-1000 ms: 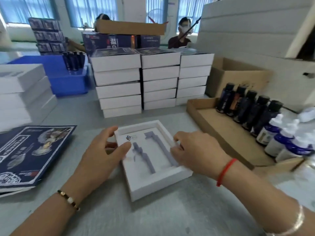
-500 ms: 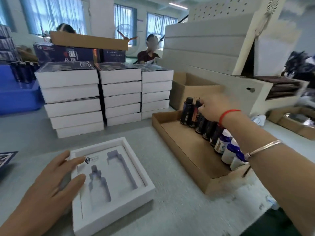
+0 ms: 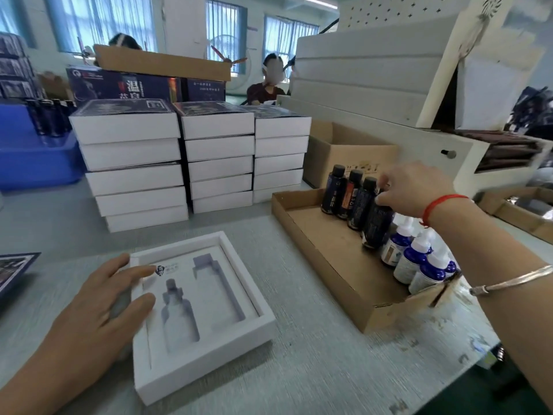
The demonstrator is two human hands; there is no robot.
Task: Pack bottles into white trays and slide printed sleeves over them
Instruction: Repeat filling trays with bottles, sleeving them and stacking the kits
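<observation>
Grey tabletop (image 3: 299, 369) fills the foreground of a bright workroom with tall windows behind. Our left hand (image 3: 98, 307) lies flat with straight, relaxed fingers on the left edge of the white tray (image 3: 239, 333), fingertips reaching onto its insert; it holds nothing. We see two bottle-shaped cut-outs in the tray, both unfilled. To the right, well apart from the tray, sits a shallow cardboard box (image 3: 326, 265) with a row of bottles standing along its far side. Our right hand (image 3: 416, 187) reaches over that row, and its curled fingers pinch the top of a dark bottle (image 3: 378, 223), which leans out of line with its neighbours. Three more dark bottles (image 3: 347, 194) stand upright beyond it; nearer to us stand the blue dropper bottles (image 3: 416, 259) with white caps. A red cord and a metal bangle circle the right wrist. Behind the tray, three stacks of finished boxes (image 3: 191, 163) rise in white tiers with dark printed tops. A printed sleeve (image 3: 15, 271) lies flat at the left edge. A blue crate (image 3: 33, 163) sits far left, and two people sit beyond the stacks.
</observation>
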